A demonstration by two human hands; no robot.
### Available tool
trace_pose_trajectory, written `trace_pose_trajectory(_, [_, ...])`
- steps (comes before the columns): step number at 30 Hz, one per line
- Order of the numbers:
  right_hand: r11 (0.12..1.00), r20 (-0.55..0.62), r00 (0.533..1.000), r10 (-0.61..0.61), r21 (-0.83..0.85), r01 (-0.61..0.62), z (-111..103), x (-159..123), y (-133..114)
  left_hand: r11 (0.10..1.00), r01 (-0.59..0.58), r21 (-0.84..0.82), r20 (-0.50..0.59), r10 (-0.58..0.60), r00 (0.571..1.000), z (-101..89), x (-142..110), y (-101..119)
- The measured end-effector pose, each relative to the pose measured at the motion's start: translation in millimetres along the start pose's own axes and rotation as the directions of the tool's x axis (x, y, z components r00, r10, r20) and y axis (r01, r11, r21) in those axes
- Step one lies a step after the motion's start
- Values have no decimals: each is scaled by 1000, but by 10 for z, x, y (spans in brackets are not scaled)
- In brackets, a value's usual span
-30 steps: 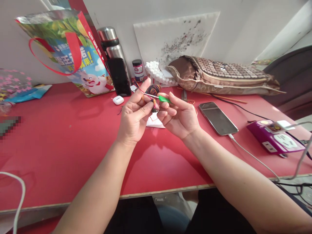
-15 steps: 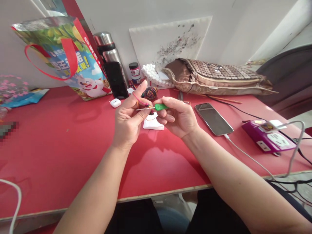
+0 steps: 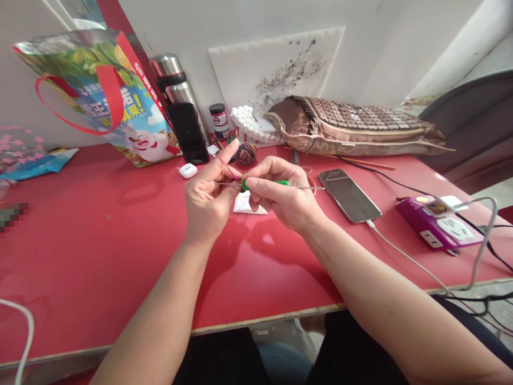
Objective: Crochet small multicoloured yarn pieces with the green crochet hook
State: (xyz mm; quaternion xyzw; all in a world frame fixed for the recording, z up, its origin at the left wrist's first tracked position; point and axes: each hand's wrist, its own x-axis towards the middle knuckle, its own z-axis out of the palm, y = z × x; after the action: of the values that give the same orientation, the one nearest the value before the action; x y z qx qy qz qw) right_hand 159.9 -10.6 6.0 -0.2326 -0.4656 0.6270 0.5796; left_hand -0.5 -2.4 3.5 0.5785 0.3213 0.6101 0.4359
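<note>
My right hand [image 3: 290, 198] grips a crochet hook [image 3: 282, 183] by its green handle; thin metal shafts stick out at both ends, one toward the left hand. My left hand [image 3: 204, 208] pinches a small piece of multicoloured yarn between thumb and fingers, mostly hidden. Its index finger points up, with a pink yarn strand [image 3: 228, 167] running from it down to the pinch. Just behind the hands lies a dark multicoloured ball of yarn [image 3: 246, 154]. Below them on the table is a folded white paper [image 3: 249, 205].
On the red table [image 3: 132, 256] stand a bright shopping bag [image 3: 146, 125], a steel thermos [image 3: 182, 88], a leaning black phone [image 3: 187, 133] and a dark jar [image 3: 219, 120]. Earbud case [image 3: 188, 170] sits left; charging phone [image 3: 350, 195], purple power strip [image 3: 438, 227] and brown beaded cushion [image 3: 356, 125] lie right.
My right hand has turned over the handle, covering more of it, and the hook's rear shaft now shows on the right. My left index finger leans lower. The view has shifted slightly.
</note>
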Motion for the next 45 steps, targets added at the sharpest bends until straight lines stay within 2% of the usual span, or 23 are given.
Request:
trace_pose_trajectory(4, [999, 23, 999, -38, 4, 37, -16, 21, 66, 997, -78, 11, -31, 78, 996, -54, 60, -116])
trace_pose_trajectory(7, [997, 41, 996, -74, 5, 74, -42, 58, 76, 997, -55, -56, 8, 56, 998, -79, 94, -192])
trace_pose_trajectory(10, [996, 9, 996, -93, 7, 93, -78, 92, 43, 988, 7, -153, 50, 0, 999, -73, 101, -211])
trace_pose_trajectory(14, [998, -32, 999, -40, 52, 42, -126, 128, 2, 970, 75, -232, 84, -56, 995, -48, 97, -187])
trace_pose_trajectory(19, [990, -10, 999, 36, 136, -34, -168, 164, -13, 952, 89, -293, 80, -68, 995, -18, 88, -182])
trace_pose_trajectory(25, [979, 4, 996, 93, 181, -92, -191, 150, -43, 959, 72, -275, 37, -65, 997, -48, 84, -188])
trace_pose_trajectory(37, [986, -70, 992, 106, 140, -95, -193, 130, -68, 972, 40, -233, -15, -45, 999, -35, 56, -102])
trace_pose_trajectory(45, [985, -94, 991, 100, 150, -85, -213, 132, -69, 972, 80, -220, -40, -91, 995, -29, 50, -80])
